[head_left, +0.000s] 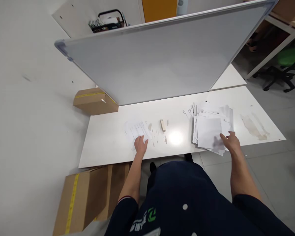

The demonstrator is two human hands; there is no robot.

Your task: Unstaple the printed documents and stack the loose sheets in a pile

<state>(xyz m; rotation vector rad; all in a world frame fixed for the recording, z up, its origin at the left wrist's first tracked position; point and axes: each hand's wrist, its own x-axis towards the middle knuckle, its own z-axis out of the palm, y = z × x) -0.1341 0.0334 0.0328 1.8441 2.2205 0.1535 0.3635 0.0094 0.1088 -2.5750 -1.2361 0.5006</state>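
Observation:
On the white table, a sheet of paper (137,129) with printed lines lies left of the middle. My left hand (141,145) rests on its near edge, fingers laid out and slightly apart. Farther right is an untidy pile of white papers (209,131), its sheets overlapping at different angles and hanging a little past the table's front edge. My right hand (231,141) is at the pile's right side, thumb and fingers apart, seemingly touching the top sheets. Between the two lies a small cream-coloured oblong thing (163,125), perhaps a stapler.
A whiteboard (159,62) stands along the back of the table (108,137). One cardboard box (95,102) sits at the back left, and more boxes (85,196) stand below the left end. Brownish smears mark the tabletop. A green chair (290,60) is at far right.

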